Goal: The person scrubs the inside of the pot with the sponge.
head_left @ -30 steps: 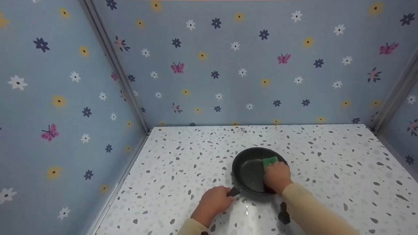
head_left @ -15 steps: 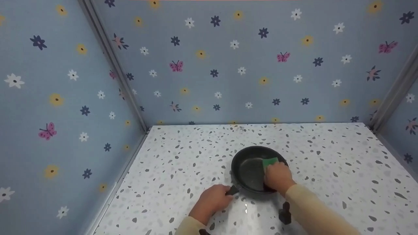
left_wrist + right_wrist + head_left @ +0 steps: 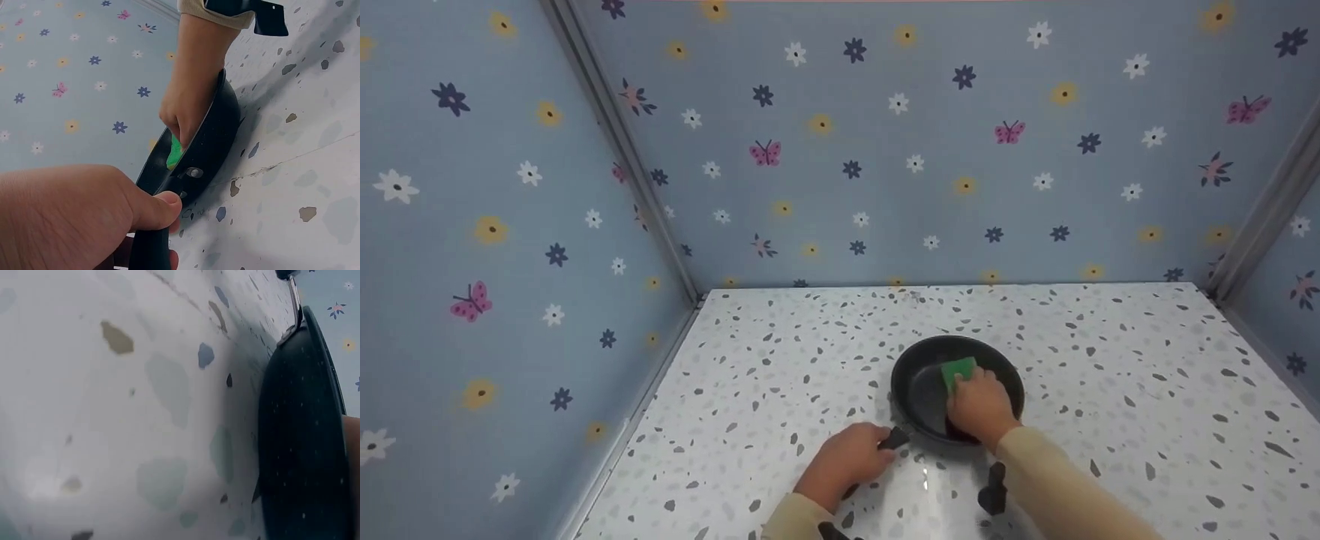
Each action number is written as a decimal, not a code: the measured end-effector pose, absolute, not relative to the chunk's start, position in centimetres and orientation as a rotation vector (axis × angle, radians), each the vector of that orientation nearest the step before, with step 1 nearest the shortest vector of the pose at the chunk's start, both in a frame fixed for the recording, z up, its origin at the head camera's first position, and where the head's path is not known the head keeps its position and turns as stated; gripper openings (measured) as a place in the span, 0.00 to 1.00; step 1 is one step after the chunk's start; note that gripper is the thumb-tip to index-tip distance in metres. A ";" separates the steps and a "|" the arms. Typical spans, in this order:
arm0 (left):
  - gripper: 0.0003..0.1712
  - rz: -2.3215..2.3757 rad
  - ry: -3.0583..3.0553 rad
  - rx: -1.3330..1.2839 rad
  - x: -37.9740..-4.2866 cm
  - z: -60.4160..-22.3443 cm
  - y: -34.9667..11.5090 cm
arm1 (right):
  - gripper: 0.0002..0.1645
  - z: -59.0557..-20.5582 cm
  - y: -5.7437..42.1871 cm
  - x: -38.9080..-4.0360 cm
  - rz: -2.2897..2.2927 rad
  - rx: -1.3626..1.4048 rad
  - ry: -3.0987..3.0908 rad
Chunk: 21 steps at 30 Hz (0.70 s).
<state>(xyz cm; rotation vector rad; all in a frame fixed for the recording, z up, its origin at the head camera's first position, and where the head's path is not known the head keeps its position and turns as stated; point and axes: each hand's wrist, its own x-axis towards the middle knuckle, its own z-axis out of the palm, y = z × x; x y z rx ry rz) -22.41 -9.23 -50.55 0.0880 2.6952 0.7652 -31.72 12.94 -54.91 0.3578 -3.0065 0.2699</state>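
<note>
A black frying pan point(image 3: 919, 390) sits on the speckled tabletop in the head view. My left hand point(image 3: 849, 456) grips its black handle point(image 3: 151, 250), with the thumb along the top in the left wrist view. Inside the pan, my right hand point(image 3: 981, 406) holds a green sponge point(image 3: 958, 370) against the inner surface, fingers curled round it. In the left wrist view the sponge point(image 3: 175, 153) shows only partly below the right hand point(image 3: 188, 109). The right wrist view shows mostly the pan's outer side point(image 3: 301, 427); the fingers and sponge are hidden there.
The white tabletop point(image 3: 780, 360) has grey speckles. Blue walls point(image 3: 885, 202) with flowers and butterflies enclose it at the back, left and right. A dark wrist-worn device point(image 3: 994, 487) hangs under the right forearm.
My right hand has slid left across the pan with the sponge, toward its middle. The left hand and the pan stay nearly in place.
</note>
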 end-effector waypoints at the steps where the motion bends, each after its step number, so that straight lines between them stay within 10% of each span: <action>1: 0.26 0.768 2.692 0.083 -22.4 -50.6 -9.2 | 0.22 -54.9 12.8 -31.7 0.266 0.364 -3.006; 21: 0.25 0.794 2.672 0.051 -22.5 -50.5 -9.1 | 0.17 -54.7 9.8 -31.9 0.600 0.592 -3.067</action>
